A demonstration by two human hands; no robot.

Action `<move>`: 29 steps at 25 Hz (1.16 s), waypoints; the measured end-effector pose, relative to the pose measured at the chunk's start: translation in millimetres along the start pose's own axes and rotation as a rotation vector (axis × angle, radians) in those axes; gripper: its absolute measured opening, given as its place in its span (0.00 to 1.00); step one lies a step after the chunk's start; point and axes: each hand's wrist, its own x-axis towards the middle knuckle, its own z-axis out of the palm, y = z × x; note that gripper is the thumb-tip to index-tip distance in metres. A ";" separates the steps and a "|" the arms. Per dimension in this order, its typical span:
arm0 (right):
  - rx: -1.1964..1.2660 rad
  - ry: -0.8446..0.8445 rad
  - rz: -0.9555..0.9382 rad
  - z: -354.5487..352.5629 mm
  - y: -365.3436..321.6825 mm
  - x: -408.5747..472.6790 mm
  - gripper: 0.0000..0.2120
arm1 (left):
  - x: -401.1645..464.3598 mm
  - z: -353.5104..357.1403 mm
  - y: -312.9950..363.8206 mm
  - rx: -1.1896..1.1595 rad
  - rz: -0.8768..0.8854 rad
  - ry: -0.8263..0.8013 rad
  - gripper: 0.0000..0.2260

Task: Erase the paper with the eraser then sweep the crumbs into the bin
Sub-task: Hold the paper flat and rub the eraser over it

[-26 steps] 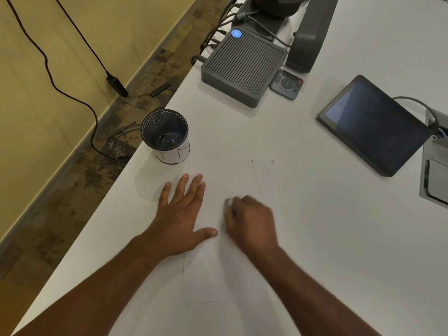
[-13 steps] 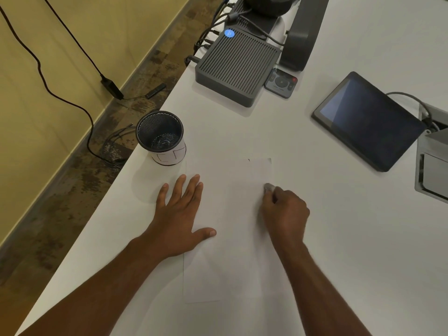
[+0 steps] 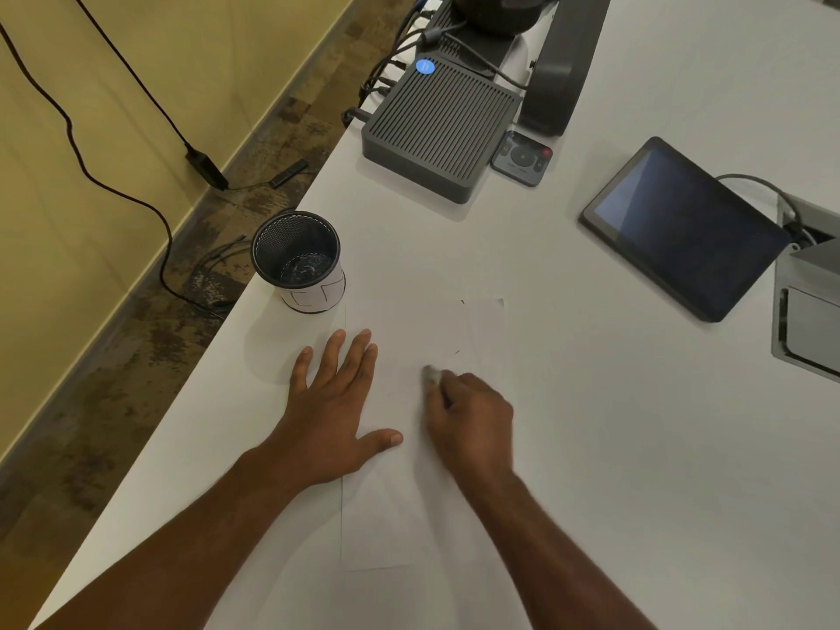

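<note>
A white sheet of paper [image 3: 409, 516] lies on the white table, with a few tiny dark specks near its far right corner. My left hand [image 3: 334, 409] rests flat on the paper's left edge, fingers spread. My right hand [image 3: 470, 422] is closed on a small pale eraser [image 3: 431, 374], whose tip presses on the middle of the sheet. A black mesh bin [image 3: 297, 259] with a white paper band stands upright beyond my left hand, near the table's left edge.
A dark ribbed box [image 3: 441, 129] with cables, a small remote [image 3: 522, 159] and a curved grey stand [image 3: 557, 75] sit at the far end. A dark tablet [image 3: 682, 225] lies to the right, beside a grey cable hatch [image 3: 809, 306]. The table edge [image 3: 218, 329] drops to the floor on the left.
My right hand with the eraser swept right toward the paper's far right part, then back left to the middle. My left hand has stayed flat on the sheet.
</note>
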 end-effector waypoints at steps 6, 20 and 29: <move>-0.021 -0.053 -0.060 -0.4 -4.7 6.0 0.19 | -0.8 1.4 -1.2 -0.015 0.014 0.027 0.48; -0.104 0.047 -0.006 -3.7 14.2 35.3 0.19 | -0.2 1.3 -1.5 -0.019 0.018 0.035 0.48; -0.078 0.011 -0.062 1.5 2.9 29.9 0.19 | 0.1 0.9 -0.7 -0.033 0.018 0.048 0.48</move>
